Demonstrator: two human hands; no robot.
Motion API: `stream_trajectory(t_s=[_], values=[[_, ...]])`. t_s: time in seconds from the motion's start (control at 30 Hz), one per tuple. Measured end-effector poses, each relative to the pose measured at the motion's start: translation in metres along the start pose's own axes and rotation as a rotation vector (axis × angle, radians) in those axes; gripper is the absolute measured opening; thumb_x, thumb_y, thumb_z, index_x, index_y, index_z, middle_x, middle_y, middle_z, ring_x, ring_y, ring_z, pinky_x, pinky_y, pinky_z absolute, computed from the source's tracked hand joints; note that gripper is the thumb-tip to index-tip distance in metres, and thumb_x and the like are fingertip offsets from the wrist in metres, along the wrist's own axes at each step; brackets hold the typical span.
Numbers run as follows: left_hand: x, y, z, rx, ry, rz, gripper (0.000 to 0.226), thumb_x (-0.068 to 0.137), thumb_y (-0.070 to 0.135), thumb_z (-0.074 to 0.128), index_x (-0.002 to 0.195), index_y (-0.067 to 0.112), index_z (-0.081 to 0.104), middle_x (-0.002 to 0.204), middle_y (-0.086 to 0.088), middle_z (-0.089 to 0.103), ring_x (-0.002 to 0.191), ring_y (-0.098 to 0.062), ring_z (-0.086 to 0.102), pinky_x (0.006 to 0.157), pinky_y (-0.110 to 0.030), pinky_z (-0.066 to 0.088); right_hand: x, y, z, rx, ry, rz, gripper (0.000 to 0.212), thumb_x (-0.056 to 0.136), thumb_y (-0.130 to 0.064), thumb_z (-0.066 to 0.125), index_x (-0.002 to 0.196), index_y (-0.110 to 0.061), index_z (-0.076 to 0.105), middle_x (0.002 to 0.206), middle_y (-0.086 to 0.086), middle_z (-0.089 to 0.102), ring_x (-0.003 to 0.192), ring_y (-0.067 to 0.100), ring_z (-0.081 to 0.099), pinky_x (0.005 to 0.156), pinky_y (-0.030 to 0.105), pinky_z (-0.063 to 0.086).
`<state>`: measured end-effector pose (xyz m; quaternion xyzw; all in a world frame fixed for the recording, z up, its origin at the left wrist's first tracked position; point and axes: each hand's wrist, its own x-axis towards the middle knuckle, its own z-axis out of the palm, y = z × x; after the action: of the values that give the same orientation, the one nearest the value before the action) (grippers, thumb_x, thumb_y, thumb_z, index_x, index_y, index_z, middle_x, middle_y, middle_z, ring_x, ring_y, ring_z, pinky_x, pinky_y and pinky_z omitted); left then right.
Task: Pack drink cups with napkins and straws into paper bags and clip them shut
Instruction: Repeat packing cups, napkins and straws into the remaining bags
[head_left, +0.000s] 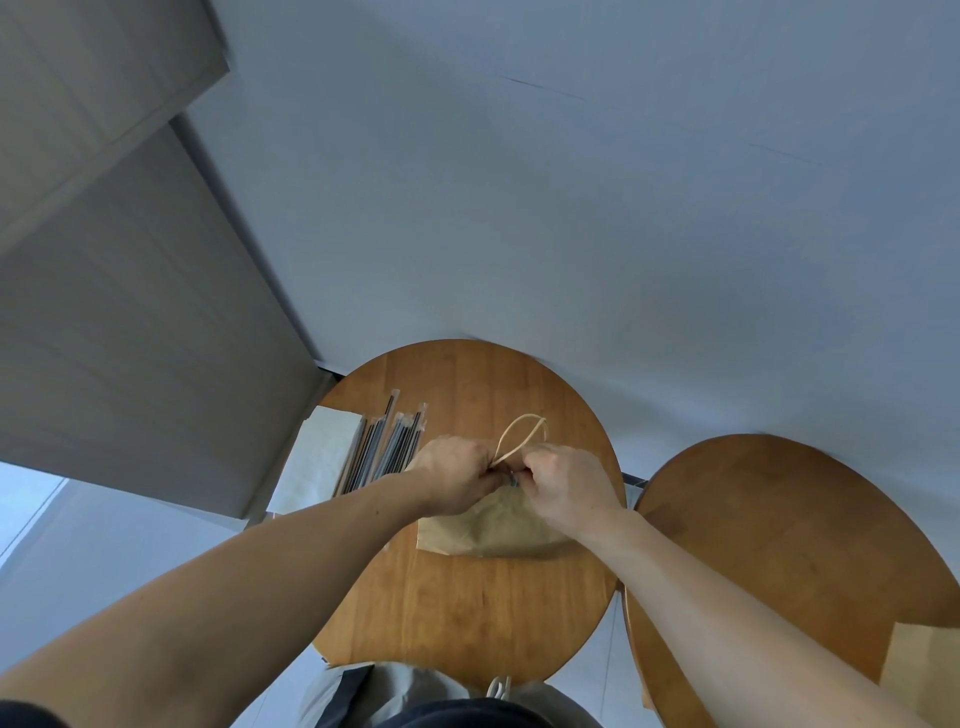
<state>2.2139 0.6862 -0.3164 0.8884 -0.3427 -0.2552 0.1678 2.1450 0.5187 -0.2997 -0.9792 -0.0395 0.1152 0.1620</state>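
Note:
A brown paper bag (493, 530) stands on the round wooden table (467, 613), its pale rope handle (519, 434) looping up behind my hands. My left hand (454, 480) and my right hand (563, 486) meet at the bag's top edge, fingers curled. Between them they pinch the bag's mouth and a small dark clip (511, 480), mostly hidden by my fingers. What the bag holds is hidden. Wrapped straws (387, 447) lie in a row left of the bag, beside white napkins (322, 457).
A second round wooden table (779, 545) stands to the right, with the corner of another brown paper bag (924, 670) at the frame's edge. A grey cabinet (130, 312) rises on the left. A pale wall is behind both tables.

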Motion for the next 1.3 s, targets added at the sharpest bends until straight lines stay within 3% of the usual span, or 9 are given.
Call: stream_trajectory(t_s=[0.13, 0.4, 0.53, 0.63, 0.83, 0.9, 0.97, 1.13, 1.3], values=[[0.0, 0.0, 0.002, 0.018, -0.001, -0.003, 0.027, 0.099, 0.039, 0.049, 0.098, 0.02, 0.068, 0.07, 0.01, 0.058, 0.07, -0.018, 0.057, 0.06, -0.031, 0.042, 0.0, 0.0, 0.001, 0.058, -0.033, 0.073, 0.02, 0.095, -0.028, 0.053, 0.093, -0.017, 0.07, 0.085, -0.003, 0.07, 0.077, 0.018, 0.064, 0.07, 0.039, 0.053], [-0.001, 0.002, 0.007, -0.022, 0.064, -0.013, 0.041, 0.096, 0.035, 0.056, 0.058, 0.03, 0.041, 0.054, 0.016, 0.039, 0.05, -0.002, 0.038, 0.046, -0.021, 0.023, 0.011, -0.004, -0.002, 0.041, -0.179, 0.197, 0.012, 0.09, -0.028, 0.063, 0.088, -0.019, 0.071, 0.081, -0.002, 0.069, 0.076, 0.019, 0.065, 0.071, 0.04, 0.058], [-0.004, 0.003, 0.007, 0.006, 0.054, 0.003, 0.026, 0.098, 0.036, 0.053, 0.085, 0.021, 0.07, 0.057, 0.017, 0.042, 0.053, -0.004, 0.042, 0.048, -0.019, 0.026, 0.013, -0.007, 0.0, 0.019, -0.194, 0.222, 0.015, 0.091, -0.03, 0.063, 0.09, -0.018, 0.071, 0.084, 0.0, 0.069, 0.079, 0.022, 0.066, 0.074, 0.042, 0.058], [-0.005, 0.004, 0.004, 0.004, 0.042, 0.008, 0.026, 0.098, 0.036, 0.052, 0.096, 0.021, 0.072, 0.063, 0.016, 0.047, 0.063, -0.013, 0.052, 0.054, -0.024, 0.034, 0.009, -0.007, 0.002, 0.002, -0.162, 0.18, 0.016, 0.093, -0.03, 0.06, 0.093, -0.018, 0.071, 0.084, -0.001, 0.069, 0.078, 0.02, 0.066, 0.073, 0.04, 0.057], [-0.014, -0.002, -0.005, -0.031, 0.047, 0.028, 0.02, 0.089, 0.04, 0.057, 0.071, 0.031, 0.058, 0.057, 0.016, 0.049, 0.063, -0.013, 0.056, 0.05, -0.02, 0.034, -0.022, 0.004, 0.002, 0.284, 0.29, -0.124, 0.007, 0.088, -0.022, 0.07, 0.09, -0.016, 0.073, 0.085, -0.009, 0.071, 0.075, 0.005, 0.064, 0.063, 0.028, 0.054], [-0.02, -0.01, -0.006, -0.066, 0.089, 0.02, 0.015, 0.084, 0.047, 0.064, 0.093, 0.034, 0.066, 0.073, 0.021, 0.059, 0.072, -0.002, 0.056, 0.058, -0.01, 0.035, -0.034, 0.013, 0.0, 0.31, 0.472, -0.188, 0.006, 0.085, -0.022, 0.073, 0.084, -0.017, 0.071, 0.079, -0.012, 0.066, 0.066, 0.001, 0.058, 0.055, 0.021, 0.05], [-0.029, -0.023, -0.003, -0.121, 0.106, -0.006, 0.039, 0.078, 0.051, 0.07, 0.114, 0.037, 0.063, 0.098, 0.022, 0.063, 0.087, 0.003, 0.056, 0.07, -0.009, 0.039, -0.041, 0.026, 0.002, 0.265, 0.522, -0.128, 0.015, 0.082, -0.033, 0.073, 0.087, -0.02, 0.066, 0.082, -0.014, 0.06, 0.07, 0.001, 0.053, 0.059, 0.016, 0.046], [-0.051, -0.048, 0.012, -0.265, 0.078, -0.213, 0.078, 0.065, 0.055, 0.077, 0.135, 0.039, 0.048, 0.12, 0.027, 0.054, 0.108, 0.001, 0.053, 0.089, -0.02, 0.047, -0.055, 0.058, 0.024, 0.316, 0.142, 0.084, 0.06, 0.076, -0.051, 0.073, 0.128, -0.03, 0.054, 0.126, -0.019, 0.049, 0.118, 0.001, 0.045, 0.097, 0.022, 0.04], [-0.055, -0.06, 0.025, -0.494, 0.071, -0.366, 0.035, 0.071, 0.041, 0.077, 0.104, 0.043, 0.066, 0.1, 0.021, 0.068, 0.097, 0.0, 0.063, 0.088, -0.031, 0.056, -0.065, 0.079, 0.046, 0.505, 0.056, 0.234, 0.042, 0.08, -0.036, 0.078, 0.115, -0.046, 0.056, 0.115, -0.025, 0.058, 0.109, -0.001, 0.055, 0.088, 0.012, 0.041]])
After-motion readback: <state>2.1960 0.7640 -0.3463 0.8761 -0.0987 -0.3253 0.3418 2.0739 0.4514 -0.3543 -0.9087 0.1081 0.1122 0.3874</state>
